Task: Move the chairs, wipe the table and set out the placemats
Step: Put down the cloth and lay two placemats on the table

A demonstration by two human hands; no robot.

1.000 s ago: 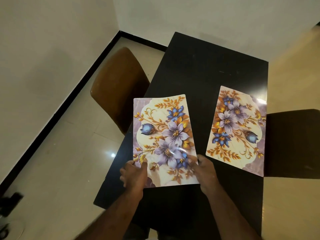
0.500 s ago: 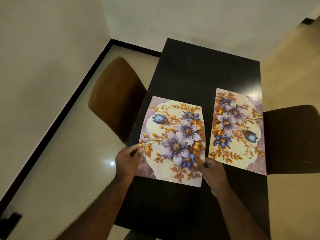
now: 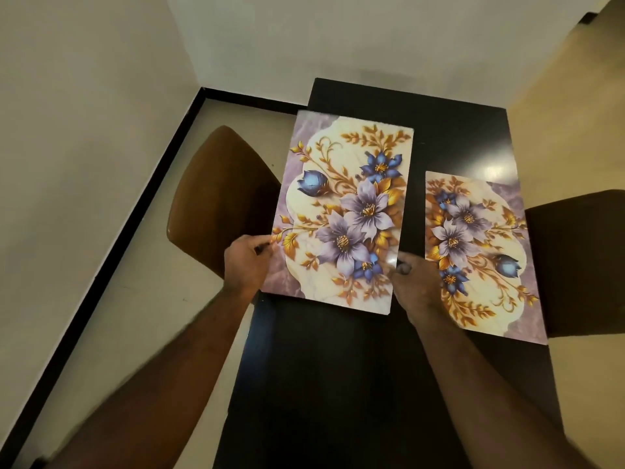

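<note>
Head view: dark worktop (image 3: pixel 338 384) ran away from the camera and carried two placemats.

Held placemat (image 3: pixel 341 214) was on the left side, long edges running away from the camera. Print: purple and blue flowers with gold leaves on a cream panel, lilac marbled corners.

Left hand (image 3: pixel 248 265) pinched its left long edge towards the near end, thumb on top, fingers curled below. Right hand (image 3: pixel 417 286) gripped the right long edge close to the near corner. Its fingers were curled at the edge but blurred, so exact finger placement was unclear.

The mat's left strip stuck out past the worktop's left edge, over the brown chair (image 3: pixel 216 198). Couldn't tell whether the mat rested on the surface or was lifted off it.

Second placemat (image 3: pixel 480 255) lay flat on the right side. Same print turned the other way round, blue bud at the near right. Its right edge reached the worktop's right edge. A strip of bare worktop showed between the two mats, and the right hand covered part of the second mat's left edge from this angle.

Dark chair (image 3: pixel 581 258) stood at the right side, up against the edge beside the second placemat. The brown chair stood at the left side, close in.

Pale floor (image 3: pixel 152 333), black skirting (image 3: pixel 135 225), plain wall (image 3: pixel 84 113).
</note>
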